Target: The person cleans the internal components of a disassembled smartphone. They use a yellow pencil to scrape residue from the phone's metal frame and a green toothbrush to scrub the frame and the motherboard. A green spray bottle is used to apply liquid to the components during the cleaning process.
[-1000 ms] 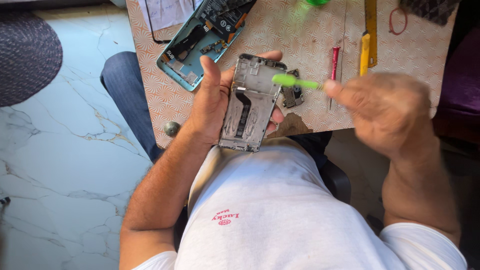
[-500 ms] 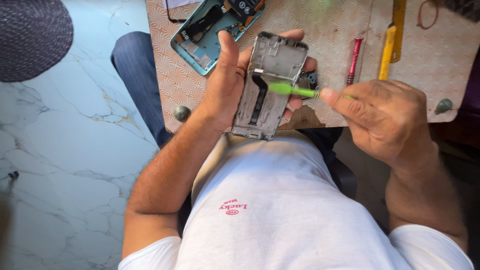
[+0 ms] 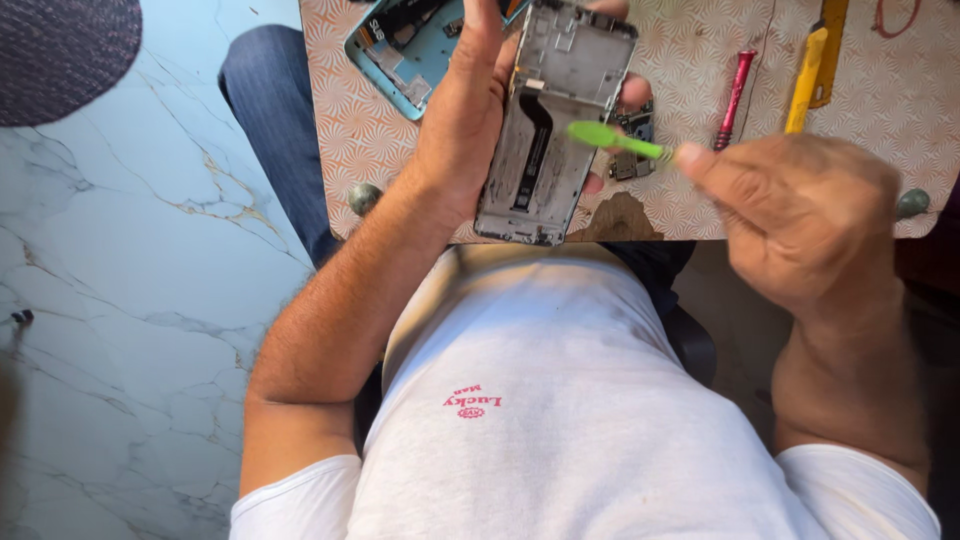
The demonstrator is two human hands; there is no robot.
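Note:
My left hand (image 3: 462, 120) grips a grey metal phone frame (image 3: 548, 125) with its inside facing up, held over the near edge of the patterned table (image 3: 690, 60). A dark flex strip runs down the frame's middle. My right hand (image 3: 795, 215) pinches a green plastic pry tool (image 3: 615, 139). The tool's flat tip lies over the frame's right edge. A small dark phone part (image 3: 632, 143) lies on the table just behind the tool.
A light blue phone back shell (image 3: 405, 50) with exposed parts lies at the table's far left. A red screwdriver (image 3: 733, 100) and a yellow tool (image 3: 808, 65) lie to the right. Round knobs (image 3: 364, 197) stick out at the table's edge. Marble floor lies to the left.
The frame in my left hand has risen higher in view. The green tool's tip went from the frame's top right to its middle, then back to the right edge. The view tilted downward.

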